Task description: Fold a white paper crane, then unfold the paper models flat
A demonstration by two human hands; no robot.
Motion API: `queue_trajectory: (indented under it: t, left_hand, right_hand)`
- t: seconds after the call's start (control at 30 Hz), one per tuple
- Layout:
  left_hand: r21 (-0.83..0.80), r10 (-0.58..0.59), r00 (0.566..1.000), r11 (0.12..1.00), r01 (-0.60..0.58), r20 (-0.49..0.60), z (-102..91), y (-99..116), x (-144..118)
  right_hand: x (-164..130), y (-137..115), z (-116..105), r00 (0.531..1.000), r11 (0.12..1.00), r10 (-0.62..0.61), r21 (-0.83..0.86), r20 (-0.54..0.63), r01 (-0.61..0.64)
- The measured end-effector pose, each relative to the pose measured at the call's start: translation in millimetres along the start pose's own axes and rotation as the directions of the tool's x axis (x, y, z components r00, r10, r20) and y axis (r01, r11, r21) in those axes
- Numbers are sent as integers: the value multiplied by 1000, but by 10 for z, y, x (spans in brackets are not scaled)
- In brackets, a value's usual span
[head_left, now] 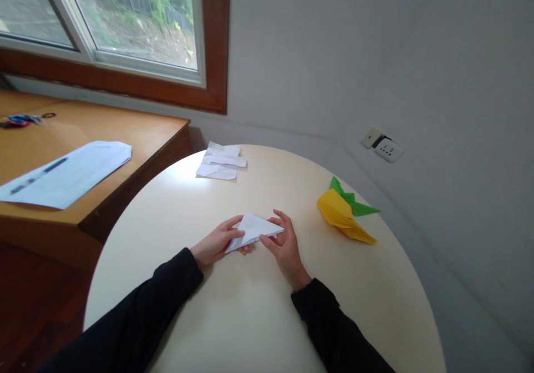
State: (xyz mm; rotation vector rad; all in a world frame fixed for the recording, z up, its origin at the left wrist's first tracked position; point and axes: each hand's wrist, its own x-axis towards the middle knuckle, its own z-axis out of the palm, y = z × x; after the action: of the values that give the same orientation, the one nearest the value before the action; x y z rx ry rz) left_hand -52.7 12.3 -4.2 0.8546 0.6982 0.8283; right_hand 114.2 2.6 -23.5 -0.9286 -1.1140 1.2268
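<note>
Folded white paper, a pointed triangle, sits at frame centre on the round table. Left hand pinches its near corner; right hand pinches the tip. Best to align edges squarely, then crease firmly.

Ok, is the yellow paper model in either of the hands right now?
No, the yellow paper model lies on the round table apart from both hands, while the left hand and right hand hold the folded white paper.

Folded planes right of sheet (scraps behind).
</note>
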Motion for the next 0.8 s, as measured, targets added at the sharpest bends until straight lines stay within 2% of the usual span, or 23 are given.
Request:
queue_trajectory:
  t: [0.37, 0.57, 0.7, 0.8]
  left_hand:
    - [140, 37, 998, 990, -29, -55, 43, -62, 4]
    - [301, 55, 994, 953, -26, -89, 99, -43, -38]
    - [417, 207, 972, 898, -141, -115, 159, 4, -65]
    - [414, 209, 971, 899, -143, -117, 173, -8, -62]
  right_hand:
    - [4, -15, -17, 999, 992, 40, -118, -34, -43]
    - [11, 5, -14, 999, 989, 10, -148, -36, -15]
    - [4, 11, -14, 999, 982, -10, -191, -42, 2]
    - [-2, 8, -15, 999, 976, -17, -216, -41, 8]
